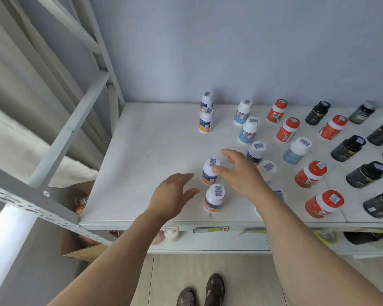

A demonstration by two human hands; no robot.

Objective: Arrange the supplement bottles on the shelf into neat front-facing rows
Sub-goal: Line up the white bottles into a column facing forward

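Note:
Several supplement bottles stand on a white shelf (146, 151). Two white bottles with orange-blue labels stand at the back left (206, 120). Another such bottle (210, 172) stands between my hands, with a fourth (215, 198) just in front of it. My left hand (173, 195) hovers open to their left, touching nothing. My right hand (239, 171) is open, its thumb touching the cap of the middle bottle. Light-blue bottles (248, 130), red bottles (286, 130) and dark bottles (347, 149) stand in loose rows to the right. My right forearm partly hides two bottles.
A white metal rack frame (71, 129) rises at the left. A blue-grey wall backs the shelf. The lower shelf (208, 241) holds a small bottle, a tape roll and a dark object. A cardboard box (80, 246) sits lower left. My sandalled feet stand below.

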